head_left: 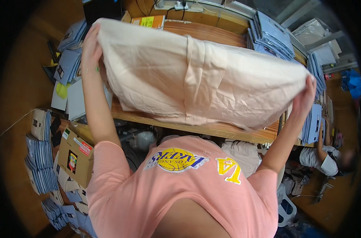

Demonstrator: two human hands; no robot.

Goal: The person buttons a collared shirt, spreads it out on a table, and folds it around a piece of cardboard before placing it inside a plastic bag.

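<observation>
Holding a pale cream-pink cloth spread wide, the person's left hand and right hand stand well apart at its two ends. The left grip is closed on the upper left corner, fingers bent around the edge; the right grip is likewise closed on the right-hand corner. Between them the cloth sags slightly and wrinkles, with a folded strip of the same fabric running down its middle. It lies in front of the person, over the wooden table, its lower edge near the table's front edge; how much of it rests on the surface cannot be told. Behind the left hand are bagged blue packs, and another blue stack sits at the table's far right. An orange and white packet is just beyond the cloth's upper edge. At the lower left stands a cardboard box.
</observation>
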